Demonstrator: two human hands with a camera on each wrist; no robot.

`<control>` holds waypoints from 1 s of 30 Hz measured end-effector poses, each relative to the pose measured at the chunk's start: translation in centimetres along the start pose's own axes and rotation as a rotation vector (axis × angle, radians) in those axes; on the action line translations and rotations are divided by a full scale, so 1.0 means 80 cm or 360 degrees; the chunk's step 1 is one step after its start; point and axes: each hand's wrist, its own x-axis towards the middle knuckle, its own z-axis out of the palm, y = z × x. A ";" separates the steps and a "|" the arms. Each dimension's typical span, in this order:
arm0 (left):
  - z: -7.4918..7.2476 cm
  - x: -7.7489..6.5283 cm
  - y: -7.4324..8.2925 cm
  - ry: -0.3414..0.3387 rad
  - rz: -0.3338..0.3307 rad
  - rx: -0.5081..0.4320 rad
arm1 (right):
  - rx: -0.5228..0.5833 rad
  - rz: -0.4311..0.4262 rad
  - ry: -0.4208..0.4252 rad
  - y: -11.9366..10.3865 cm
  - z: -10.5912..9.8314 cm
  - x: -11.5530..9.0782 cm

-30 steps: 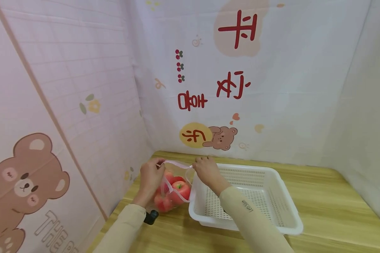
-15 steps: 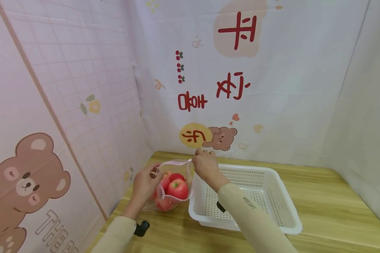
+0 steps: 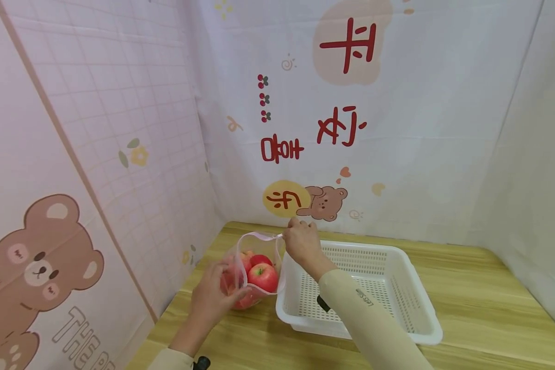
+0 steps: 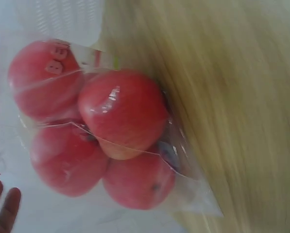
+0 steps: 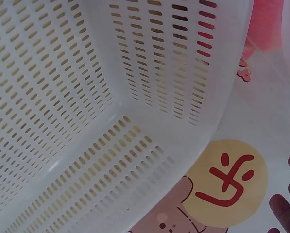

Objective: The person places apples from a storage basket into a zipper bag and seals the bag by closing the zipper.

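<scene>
A clear plastic zip bag (image 3: 283,275) with a pinkish rim stands at the middle left of the table, its mouth gaping. Inside it are several red apples (image 3: 262,278), pressed against the film in the left wrist view, where printing shows on the bag (image 4: 198,194). My right hand (image 3: 302,244) pinches the far right corner of the rim, at the zip. Beside the bag's left side is my left hand (image 3: 213,295), fingers spread and thumb apart; whether it touches the film I cannot tell. Its fingertips (image 4: 8,208) show at the left wrist view's lower left.
Right of the bag, close against it, stands a white slotted plastic basket (image 3: 432,336), with nothing seen inside. Both rest on a wooden table (image 3: 490,308). Printed cloth walls (image 3: 421,154) enclose the back and sides.
My left hand has let go of the bag's rim and moved down and left, its fingers spreading. The mouth has widened, baring the apples. My right hand rose slightly and keeps its grip.
</scene>
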 end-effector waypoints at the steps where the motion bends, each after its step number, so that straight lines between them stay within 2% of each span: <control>1: 0.003 -0.001 -0.001 0.0014 0.0101 0.0024 | 0.0005 0.0005 -0.0003 0.001 0.000 -0.001; 4: 0.009 0.000 -0.004 0.0065 0.0396 0.0077 | 0.0015 0.0016 -0.0009 0.003 -0.001 -0.003; 7: 0.014 0.002 -0.008 0.0140 0.0590 0.0093 | 0.0019 0.0027 -0.0016 0.006 -0.001 -0.005; 9: 0.015 0.004 -0.011 0.0200 0.0630 0.0068 | 0.0027 0.0036 -0.0023 0.008 0.000 -0.005; 12: 0.014 0.008 -0.016 0.0290 0.0593 0.0029 | 0.0034 0.0056 -0.0022 0.011 0.000 -0.006; 16: 0.004 0.022 -0.023 0.0374 0.0413 -0.0094 | 0.0100 0.0088 0.0009 0.017 -0.001 -0.005; 18: -0.006 0.034 -0.026 0.0383 0.0258 -0.0191 | 0.0165 0.0098 0.0044 0.020 -0.005 -0.005; 24: -0.038 0.082 -0.040 0.0364 -0.0387 -0.0439 | 0.0418 0.0093 0.0172 0.033 -0.029 -0.001; 27: -0.050 0.105 -0.050 0.0327 -0.0661 -0.0664 | 0.0591 0.0139 0.0098 0.036 -0.045 -0.001; 30: -0.057 0.123 -0.057 0.0293 -0.0865 -0.0960 | 0.0823 0.0215 -0.0032 0.034 -0.060 0.000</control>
